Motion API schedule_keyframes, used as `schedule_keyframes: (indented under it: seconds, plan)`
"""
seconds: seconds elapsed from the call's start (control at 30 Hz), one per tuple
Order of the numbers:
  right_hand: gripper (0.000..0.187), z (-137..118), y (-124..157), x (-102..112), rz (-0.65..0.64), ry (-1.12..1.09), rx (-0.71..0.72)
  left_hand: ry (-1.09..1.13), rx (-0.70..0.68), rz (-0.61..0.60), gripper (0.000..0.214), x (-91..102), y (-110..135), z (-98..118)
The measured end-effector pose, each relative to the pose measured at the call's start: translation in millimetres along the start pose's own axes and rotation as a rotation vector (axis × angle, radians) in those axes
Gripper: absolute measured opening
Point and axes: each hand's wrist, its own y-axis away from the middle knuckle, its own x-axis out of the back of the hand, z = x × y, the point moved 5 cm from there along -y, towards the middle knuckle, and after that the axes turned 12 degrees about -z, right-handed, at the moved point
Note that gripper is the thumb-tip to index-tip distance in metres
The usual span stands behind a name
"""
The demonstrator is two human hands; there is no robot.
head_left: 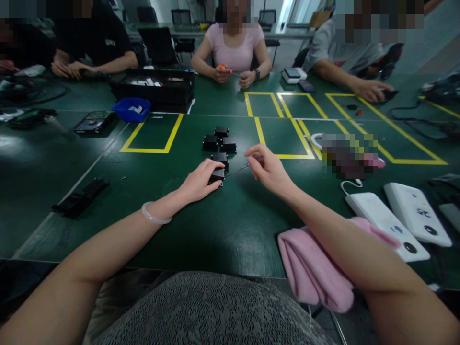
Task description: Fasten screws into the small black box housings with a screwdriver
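My left hand (pixel 200 182) is closed on a small black block (pixel 217 176), thumb at its near side and fingers over its top, pressing it to the green table. In my right hand (pixel 268 168) is a thin screwdriver (pixel 238 169), pinched near its handle. Its metal shaft slants down to the left, and the tip ends at the block's right side; whether it touches a screw is too small to tell. Just beyond stands another black block (pixel 220 159), with several similar black blocks (pixel 222 131) grouped farther away. My fingers partly cover the held block.
On the left lie a long black part (pixel 81 197) and a hard drive (pixel 94 122). Farther back are a blue tray (pixel 132 109) and a black bin (pixel 158 98). Right of me are a pink cloth (pixel 312 268) and white power banks (pixel 390 225). People sit across the table.
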Motion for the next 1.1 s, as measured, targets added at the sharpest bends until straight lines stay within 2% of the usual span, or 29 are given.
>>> schedule_keyframes:
  seconds: [0.17, 0.3, 0.4, 0.57, 0.7, 0.8, 0.97, 1.1]
  plan:
    - [0.016, 2, 0, 1, -0.005, 0.016, -0.03, -0.003, 0.011, -0.008, 0.043, 0.0, 0, 0]
    - [0.006, -1, 0, 0, 0.002, 0.027, -0.003, -0.006, -0.009, 0.011, 0.043, -0.9, 0, -1]
    - [0.006, -2, 0, 0, -0.004, 0.016, 0.004, -0.006, -0.018, 0.019, 0.043, -1.3, 0, -1]
    - [0.017, -1, 0, 1, -0.017, 0.036, -0.033, 0.0, -0.004, 0.003, 0.044, -1.0, 0, -2]
    - [0.007, -4, 1, 0, -0.01, 0.052, -0.008, -0.001, 0.002, 0.001, 0.044, -0.7, -1, -2]
    - [0.007, -6, 1, 0, -0.011, 0.081, 0.008, -0.001, -0.001, 0.005, 0.044, -0.7, -1, -1]
    - [0.02, -7, 2, 2, -0.039, 0.144, 0.002, 0.002, 0.001, 0.005, 0.043, -0.3, 0, 0]
    - [0.012, -10, 2, 1, -0.034, 0.17, 0.011, 0.003, 0.003, 0.002, 0.043, 0.3, 0, 1]
